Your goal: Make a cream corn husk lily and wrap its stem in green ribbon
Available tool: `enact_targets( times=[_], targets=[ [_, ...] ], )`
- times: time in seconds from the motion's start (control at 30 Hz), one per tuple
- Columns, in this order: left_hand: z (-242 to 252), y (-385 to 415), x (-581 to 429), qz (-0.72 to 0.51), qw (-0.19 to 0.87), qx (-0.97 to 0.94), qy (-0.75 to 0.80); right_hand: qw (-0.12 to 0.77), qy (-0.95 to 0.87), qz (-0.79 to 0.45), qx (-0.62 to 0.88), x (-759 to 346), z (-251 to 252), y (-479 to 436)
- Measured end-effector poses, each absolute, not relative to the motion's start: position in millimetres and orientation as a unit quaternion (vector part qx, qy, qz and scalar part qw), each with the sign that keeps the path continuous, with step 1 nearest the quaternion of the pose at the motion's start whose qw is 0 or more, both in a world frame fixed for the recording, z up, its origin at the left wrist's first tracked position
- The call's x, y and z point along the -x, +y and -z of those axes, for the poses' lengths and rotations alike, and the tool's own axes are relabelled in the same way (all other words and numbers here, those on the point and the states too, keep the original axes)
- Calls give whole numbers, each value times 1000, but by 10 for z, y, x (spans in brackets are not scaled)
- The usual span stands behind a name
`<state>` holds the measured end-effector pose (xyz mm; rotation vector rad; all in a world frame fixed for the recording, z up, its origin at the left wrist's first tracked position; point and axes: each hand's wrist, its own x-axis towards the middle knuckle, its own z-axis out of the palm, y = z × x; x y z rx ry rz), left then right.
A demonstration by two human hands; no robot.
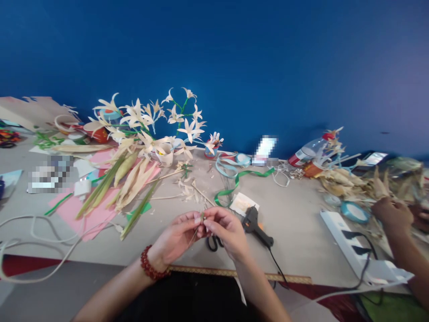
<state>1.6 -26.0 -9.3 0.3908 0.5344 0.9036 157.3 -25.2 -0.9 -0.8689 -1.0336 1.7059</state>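
Note:
Close to the table's front edge, my left hand (174,235) and my right hand (228,230) meet with fingertips pinched together. Between them is a thin stem (193,236), wire-like, with a small greenish bit at its top; the fingers cover most of it. A red bead bracelet circles my left wrist. Black scissor handles (214,243) show just under my right hand. To its right lies a black glue gun (256,226), its nozzle by a white pad (244,203). Pale petal-like scraps (189,191) and thin sticks are scattered beyond my fingers.
Pale husk flowers (137,114) on green stems stand in cups behind. Dried husks (134,185) lie on pink paper (72,212) at left. Green ribbon (236,181) curls mid-table. At right are a white power strip (355,250) and another person's hand (393,217) among husks.

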Motion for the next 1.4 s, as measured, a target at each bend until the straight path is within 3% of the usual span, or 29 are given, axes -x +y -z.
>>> enact_targets(
  times=[0.13,0.37,0.53,0.73,1.0,1.13,1.4],
  targets=[
    [85,-252,-8,-420,855,-192,235,461,-494,-621,398,-1663,78,-295],
    [198,-209,100,-456,776,-292,322,448,-613,-217,614,-2646,481,-470],
    [222,-180,76,-453,667,-436,399,280,-656,-75,696,-3236,664,-571],
    [142,-188,48,-484,382,-686,387,184,-716,-88,667,-3349,813,-544],
    [200,-137,146,-490,203,-764,367,178,-745,-65,640,-3378,888,-531],
    [226,-126,128,-493,169,-777,354,200,-740,-37,641,-3344,877,-554],
    [247,-139,109,-482,203,-772,361,177,-767,-80,611,-3340,740,-482]
  ],
)
